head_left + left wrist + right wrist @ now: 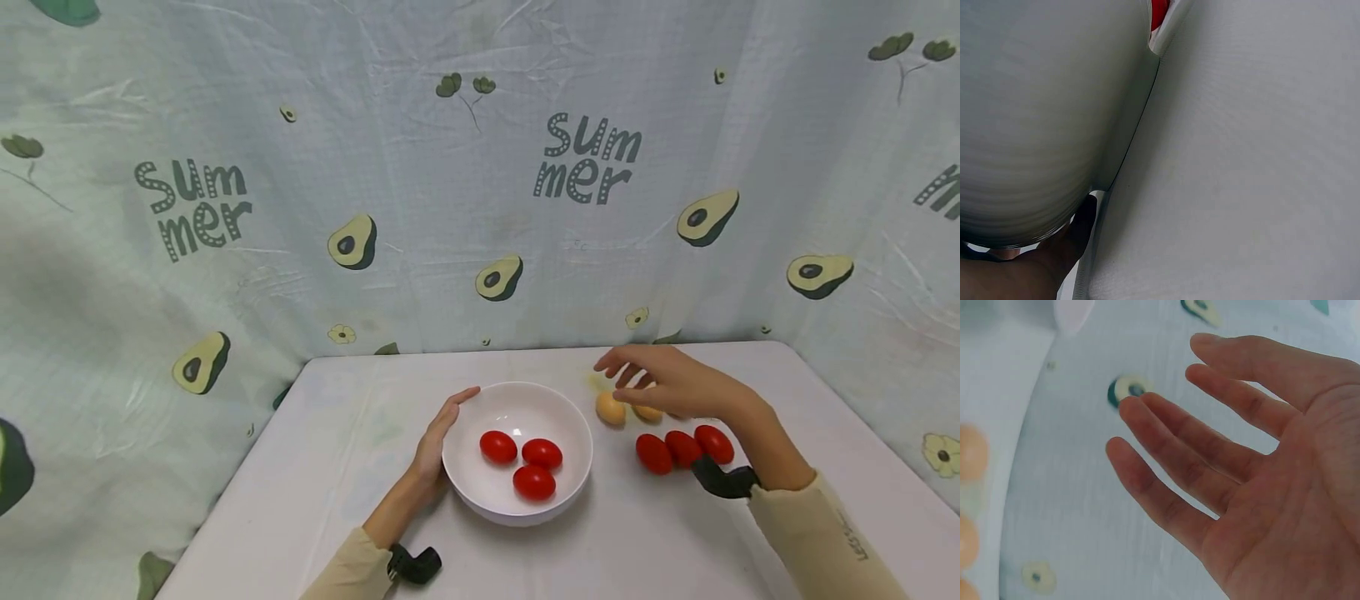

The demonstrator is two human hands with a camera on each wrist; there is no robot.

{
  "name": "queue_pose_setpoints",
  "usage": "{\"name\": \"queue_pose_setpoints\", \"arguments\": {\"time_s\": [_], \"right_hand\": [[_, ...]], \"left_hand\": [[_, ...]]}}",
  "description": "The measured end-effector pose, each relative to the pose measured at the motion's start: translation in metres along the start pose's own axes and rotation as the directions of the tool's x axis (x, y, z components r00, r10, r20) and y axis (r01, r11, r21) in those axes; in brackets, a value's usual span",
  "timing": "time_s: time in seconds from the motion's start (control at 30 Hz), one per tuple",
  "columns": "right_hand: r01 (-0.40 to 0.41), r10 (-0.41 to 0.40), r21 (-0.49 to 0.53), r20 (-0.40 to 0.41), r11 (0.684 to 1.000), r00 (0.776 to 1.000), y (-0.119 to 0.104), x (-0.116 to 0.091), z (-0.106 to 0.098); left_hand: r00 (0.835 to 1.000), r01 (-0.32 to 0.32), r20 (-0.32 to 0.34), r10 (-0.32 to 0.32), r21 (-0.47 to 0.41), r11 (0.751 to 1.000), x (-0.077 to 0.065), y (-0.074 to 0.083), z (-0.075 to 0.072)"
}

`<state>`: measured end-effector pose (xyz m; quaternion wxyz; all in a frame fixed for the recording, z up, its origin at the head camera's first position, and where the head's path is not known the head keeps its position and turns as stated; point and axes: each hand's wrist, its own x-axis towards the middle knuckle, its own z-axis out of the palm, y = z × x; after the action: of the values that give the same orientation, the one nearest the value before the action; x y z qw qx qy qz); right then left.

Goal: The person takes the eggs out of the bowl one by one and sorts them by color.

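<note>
Glossy red ovoids (498, 447), judged slippery, are best pinched mid-side; white round bowl (517, 410) is touched by outstretched left hand (435, 442); right hand (675, 381) is spread, empty.

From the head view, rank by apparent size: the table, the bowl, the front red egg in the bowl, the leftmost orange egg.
1. Table
2. Bowl
3. Unranked: front red egg and leftmost orange egg; the red looks slightly larger but sits nearer the camera.

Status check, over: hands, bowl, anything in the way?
Left hand touching white bowl. Right hand raised, empty, near yellow eggs, partly hiding them in head view. Bowl holding three red eggs; three other red eggs on table. Bowl's opening unobstructed.
</note>
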<state>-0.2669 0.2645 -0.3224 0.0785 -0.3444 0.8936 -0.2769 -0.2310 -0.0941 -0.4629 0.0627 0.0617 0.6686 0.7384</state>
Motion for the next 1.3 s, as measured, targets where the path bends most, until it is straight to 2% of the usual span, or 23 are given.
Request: {"name": "queue_pose_setpoints", "arguments": {"time_s": [0.17, 0.37, 0.5, 0.67, 0.9, 1.3], "right_hand": [[0.045, -0.049, 0.035, 0.122, 0.998, 0.991, -0.028, 0.037, 0.016], [0.078, -0.075, -0.001, 0.266, 0.997, 0.961, -0.048, 0.079, 0.039], [0.056, -0.046, -0.021, 0.345, 0.998, 0.938, -0.056, 0.100, 0.051], [-0.003, 0.030, -0.065, 0.422, 0.998, 0.906, -0.063, 0.119, 0.069], [-0.089, 0.115, -0.079, 0.460, 0.993, 0.881, -0.063, 0.132, 0.095], [-0.074, 0.085, -0.042, 0.485, 0.996, 0.870, -0.064, 0.145, 0.108]], "left_hand": [[1.000, -0.001, -0.002, 0.001, 0.004, 1.000, -0.001, 0.000, -0.001], [1.000, 0.007, 0.009, -0.007, -0.001, 1.000, 0.000, -0.001, 0.000], [1.000, 0.004, 0.018, -0.004, -0.013, 1.000, 0.001, 0.000, 0.000], [1.000, 0.000, 0.020, 0.000, -0.020, 1.000, 0.001, 0.000, -0.001], [1.000, 0.011, 0.025, -0.011, -0.018, 1.000, -0.002, -0.003, -0.002], [1.000, 0.005, 0.020, -0.004, -0.033, 0.999, -0.001, 0.000, -0.002]]}}
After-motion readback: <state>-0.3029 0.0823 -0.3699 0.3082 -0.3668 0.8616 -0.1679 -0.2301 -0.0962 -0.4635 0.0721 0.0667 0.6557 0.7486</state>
